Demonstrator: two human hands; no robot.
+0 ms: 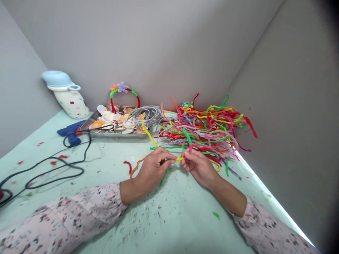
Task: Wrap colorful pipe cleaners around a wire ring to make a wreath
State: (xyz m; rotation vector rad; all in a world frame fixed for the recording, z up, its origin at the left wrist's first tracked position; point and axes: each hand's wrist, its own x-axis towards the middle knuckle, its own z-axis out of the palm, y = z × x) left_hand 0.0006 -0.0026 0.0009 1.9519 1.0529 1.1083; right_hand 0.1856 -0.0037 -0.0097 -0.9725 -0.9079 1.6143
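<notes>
Two hands (153, 167) (200, 165) over pale green table (196, 225), red scraps (63, 156); grey walls (159, 49).

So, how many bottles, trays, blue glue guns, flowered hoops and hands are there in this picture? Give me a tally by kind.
Bottles: 1
Trays: 1
Blue glue guns: 1
Flowered hoops: 1
Hands: 2 (left hand, right hand)
Total: 6

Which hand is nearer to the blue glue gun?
Left. The left hand is to the right of the blue glue gun and closer to the camera; the right hand is farther right, past the left hand.
</notes>
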